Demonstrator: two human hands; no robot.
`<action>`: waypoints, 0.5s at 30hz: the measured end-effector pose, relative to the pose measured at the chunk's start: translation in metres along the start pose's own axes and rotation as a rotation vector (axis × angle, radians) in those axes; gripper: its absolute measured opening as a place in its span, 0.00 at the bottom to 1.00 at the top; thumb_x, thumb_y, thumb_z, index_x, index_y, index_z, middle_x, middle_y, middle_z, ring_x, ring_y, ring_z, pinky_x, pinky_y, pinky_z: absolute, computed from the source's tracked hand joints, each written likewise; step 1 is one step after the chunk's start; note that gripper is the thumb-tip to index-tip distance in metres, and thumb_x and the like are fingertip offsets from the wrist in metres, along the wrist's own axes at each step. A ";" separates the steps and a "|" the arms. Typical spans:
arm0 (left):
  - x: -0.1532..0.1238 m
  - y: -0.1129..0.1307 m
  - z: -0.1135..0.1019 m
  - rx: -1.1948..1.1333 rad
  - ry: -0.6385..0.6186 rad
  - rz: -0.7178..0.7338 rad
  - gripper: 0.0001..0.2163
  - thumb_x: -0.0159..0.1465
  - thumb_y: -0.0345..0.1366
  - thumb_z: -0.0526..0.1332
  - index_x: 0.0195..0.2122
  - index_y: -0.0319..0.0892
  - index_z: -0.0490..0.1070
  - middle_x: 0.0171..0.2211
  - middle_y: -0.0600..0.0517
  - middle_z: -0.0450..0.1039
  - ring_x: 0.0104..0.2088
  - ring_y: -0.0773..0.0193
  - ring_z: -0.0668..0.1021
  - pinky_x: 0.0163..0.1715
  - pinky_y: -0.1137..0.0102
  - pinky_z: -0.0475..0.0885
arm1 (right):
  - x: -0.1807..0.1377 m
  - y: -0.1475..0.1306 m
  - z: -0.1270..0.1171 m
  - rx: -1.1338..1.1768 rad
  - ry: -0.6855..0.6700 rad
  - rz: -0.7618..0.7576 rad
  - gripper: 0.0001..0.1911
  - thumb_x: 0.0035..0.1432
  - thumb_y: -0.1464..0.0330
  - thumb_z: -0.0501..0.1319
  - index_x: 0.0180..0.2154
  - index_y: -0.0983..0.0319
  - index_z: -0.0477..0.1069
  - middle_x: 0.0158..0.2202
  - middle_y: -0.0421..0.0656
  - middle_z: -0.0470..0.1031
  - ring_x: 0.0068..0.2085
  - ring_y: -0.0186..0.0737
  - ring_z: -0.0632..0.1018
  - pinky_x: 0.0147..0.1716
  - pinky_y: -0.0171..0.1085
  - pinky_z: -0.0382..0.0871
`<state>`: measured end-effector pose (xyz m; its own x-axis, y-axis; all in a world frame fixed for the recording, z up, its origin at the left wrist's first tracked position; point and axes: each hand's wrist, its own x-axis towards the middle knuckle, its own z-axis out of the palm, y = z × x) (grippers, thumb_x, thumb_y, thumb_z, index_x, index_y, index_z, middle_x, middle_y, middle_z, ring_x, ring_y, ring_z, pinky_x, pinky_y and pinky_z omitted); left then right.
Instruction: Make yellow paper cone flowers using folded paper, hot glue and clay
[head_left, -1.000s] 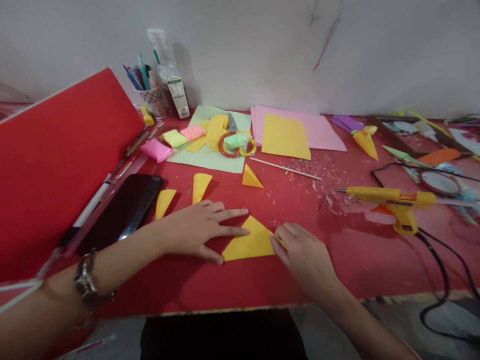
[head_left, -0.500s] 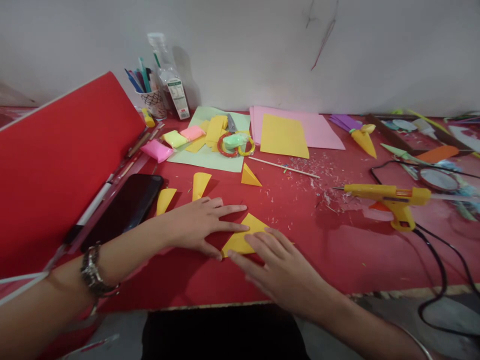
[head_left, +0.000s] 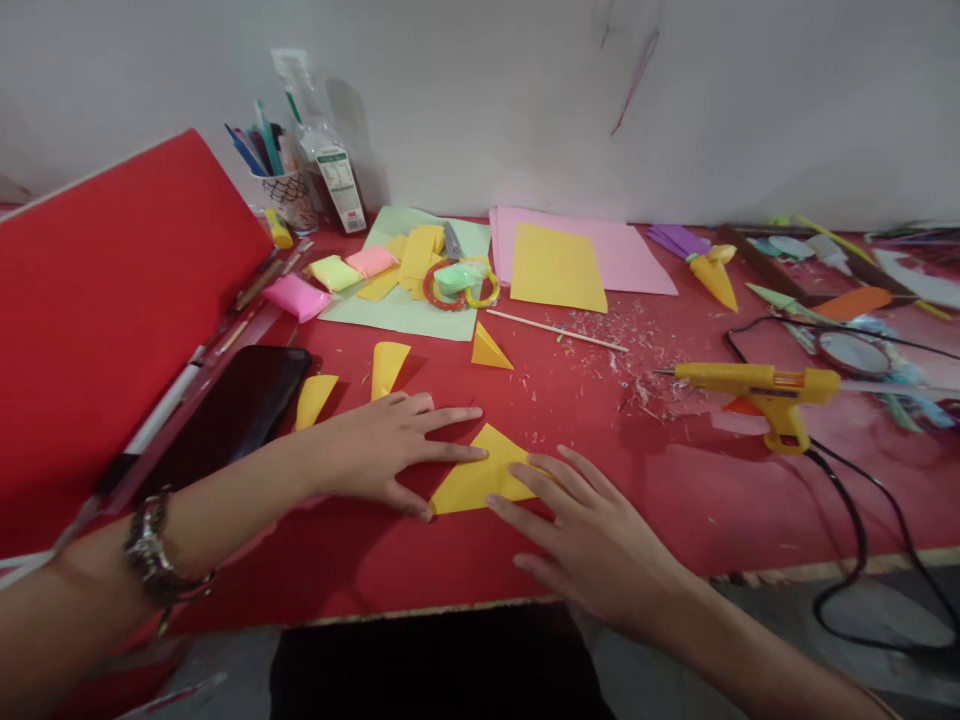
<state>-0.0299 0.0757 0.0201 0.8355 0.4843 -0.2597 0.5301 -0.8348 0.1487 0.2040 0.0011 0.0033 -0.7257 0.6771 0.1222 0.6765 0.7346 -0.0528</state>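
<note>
A folded yellow paper triangle (head_left: 480,480) lies flat on the red table in front of me. My left hand (head_left: 382,445) is spread out, its fingertips resting on the paper's left side. From the right, my right hand (head_left: 581,520) lies over the paper's right corner with its fingers apart, hiding that part. Just beyond my left hand are two curled yellow paper pieces, one (head_left: 390,367) behind the wrist and another (head_left: 315,400) beside the phone. A small folded yellow triangle (head_left: 490,347) stands farther back.
A yellow glue gun (head_left: 757,385) with a black cord lies on the right. A phone (head_left: 232,420) and a red board (head_left: 112,330) are at left. Behind are pink sheets (head_left: 637,260), a thin stick (head_left: 555,330), a bottle (head_left: 341,185) and a pen cup (head_left: 289,200).
My right hand has slid rightward along the paper, its fingers now more spread, and more of the yellow triangle shows. My left hand stays on the paper. The view has shifted slightly.
</note>
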 end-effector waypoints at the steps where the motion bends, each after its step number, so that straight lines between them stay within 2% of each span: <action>1: 0.000 0.000 0.000 0.002 -0.005 0.005 0.30 0.51 0.51 0.58 0.55 0.60 0.51 0.60 0.53 0.47 0.40 0.59 0.66 0.43 0.64 0.59 | -0.004 0.002 0.000 -0.019 0.018 0.021 0.17 0.57 0.59 0.49 0.47 0.54 0.65 0.48 0.43 0.67 0.50 0.43 0.66 0.50 0.47 0.58; 8: 0.000 -0.001 -0.001 0.003 0.002 0.009 0.29 0.52 0.51 0.57 0.55 0.60 0.51 0.60 0.52 0.47 0.38 0.59 0.67 0.42 0.64 0.59 | -0.020 0.011 -0.009 -0.020 0.042 0.086 0.14 0.57 0.65 0.50 0.43 0.55 0.69 0.47 0.45 0.69 0.47 0.44 0.69 0.43 0.44 0.68; 15: -0.001 -0.001 0.000 -0.017 0.004 0.010 0.29 0.53 0.52 0.56 0.55 0.60 0.50 0.60 0.53 0.47 0.39 0.58 0.66 0.41 0.64 0.60 | -0.031 0.015 -0.014 0.010 0.055 0.161 0.16 0.58 0.68 0.47 0.43 0.57 0.70 0.46 0.48 0.70 0.45 0.46 0.71 0.39 0.46 0.70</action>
<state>-0.0315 0.0763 0.0204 0.8414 0.4767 -0.2547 0.5239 -0.8352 0.1674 0.2383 -0.0089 0.0125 -0.5998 0.7830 0.1650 0.7822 0.6172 -0.0854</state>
